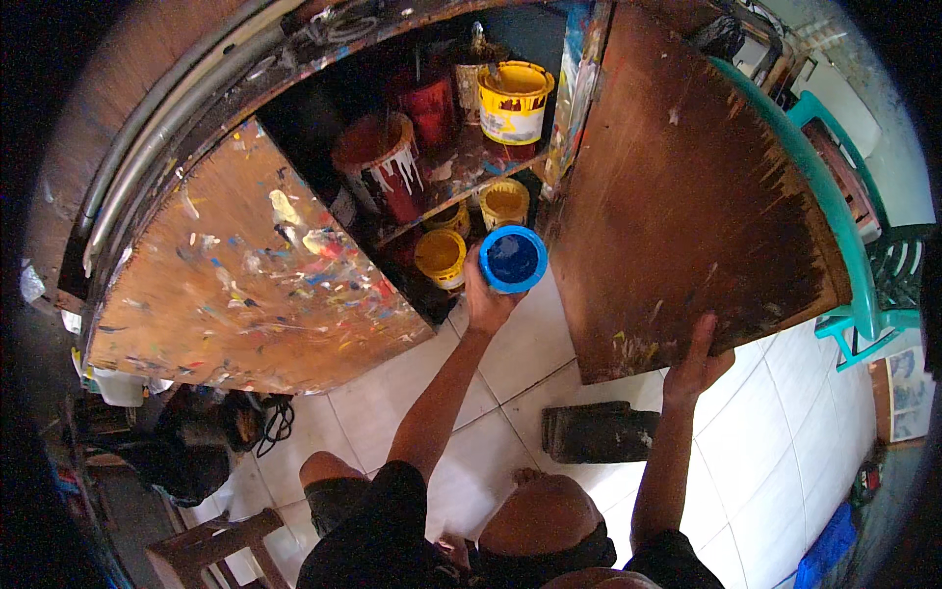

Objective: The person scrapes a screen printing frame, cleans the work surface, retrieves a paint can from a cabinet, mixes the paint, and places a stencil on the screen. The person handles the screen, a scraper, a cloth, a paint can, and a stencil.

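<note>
My left hand (488, 306) is wrapped round a tub of blue paint (513, 260) with a bright blue rim, held at the front of an open wooden cabinet. Just beyond it, on the lower level, stand several yellow paint cans (441, 257). The upper shelf (461, 182) holds a red-brown can with white drips (392, 177), a red can (432, 111) and a yellow can (512, 103). My right hand (699, 363) grips the lower edge of the dark right door (687, 196), one finger lying on its face.
The paint-spattered left door (226, 275) swings out leftward. Teal plastic chairs (854, 324) stand at the right. A dark flat object (597, 432) lies on the tiled floor (756, 442) below. A wooden stool (211, 550) is at the lower left, near dark bags and a coiled cord (277, 422).
</note>
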Available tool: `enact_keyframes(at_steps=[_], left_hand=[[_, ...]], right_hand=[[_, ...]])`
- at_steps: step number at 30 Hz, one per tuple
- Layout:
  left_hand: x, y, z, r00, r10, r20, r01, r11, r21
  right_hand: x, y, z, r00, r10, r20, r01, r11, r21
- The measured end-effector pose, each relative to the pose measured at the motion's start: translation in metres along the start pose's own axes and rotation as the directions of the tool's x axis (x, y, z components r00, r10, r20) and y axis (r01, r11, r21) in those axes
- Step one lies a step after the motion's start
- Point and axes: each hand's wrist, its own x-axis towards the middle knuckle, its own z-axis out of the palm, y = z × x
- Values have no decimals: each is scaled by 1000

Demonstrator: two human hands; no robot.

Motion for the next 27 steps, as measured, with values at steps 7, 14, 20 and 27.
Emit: enact_keyframes(at_steps=[7, 14, 20, 27], left_hand=[[-7, -6, -23, 984, 161, 76, -164, 986, 25], [3, 6, -37, 959, 266, 99, -275, 957, 91], [5, 4, -33, 988, 114, 103, -113, 993, -18], [4, -2, -29, 990, 35, 140, -41, 998, 38]], right_hand=[[-2, -15, 7, 996, -85, 30, 89, 979, -184], [-2, -17, 16, 997, -76, 16, 76, 997, 10], [0, -15, 13, 998, -65, 16, 66, 997, -26], [-5, -14, 11, 1000, -23, 4, 23, 999, 27]])
